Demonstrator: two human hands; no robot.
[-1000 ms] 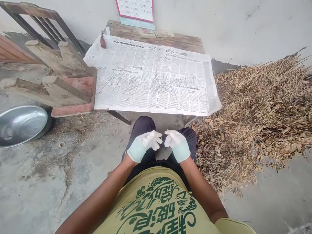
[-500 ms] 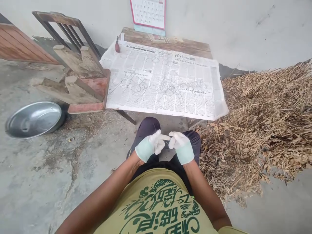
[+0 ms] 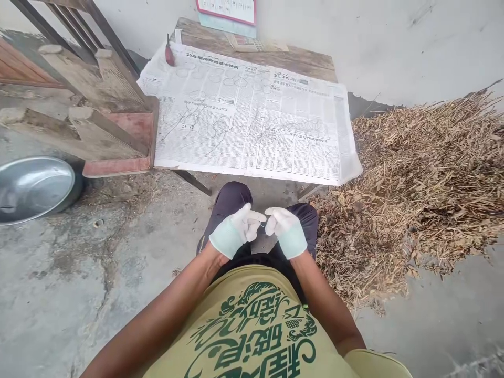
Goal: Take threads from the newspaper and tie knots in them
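Note:
My left hand (image 3: 239, 227) and my right hand (image 3: 284, 228), both in pale gloves, meet above my lap. A thin wire (image 3: 263, 224) curves between their fingertips; its full shape is too fine to make out. Both hands are pinched on it, the left with a finger stretched toward the right. Beyond them, newspaper (image 3: 236, 161) covers most of a small wooden table (image 3: 315, 63). Across the paper lie several tangled thin wires (image 3: 268, 131) and, farther back, several thin rings (image 3: 235, 79). A pointed tool with a dark red handle (image 3: 169, 55) rests at the paper's far left corner.
Left of the table stands a wooden chair (image 3: 114, 52) with rough wooden pieces (image 3: 102, 128) on its red seat. A metal basin (image 3: 37, 189) sits on the concrete floor. Dry stalks (image 3: 425, 184) are heaped at the right. A calendar (image 3: 228, 9) is against the wall.
The view has shifted, so the table, chair and basin sit farther left and higher. My hands stay close together, pinching the thin wire in much the same pose.

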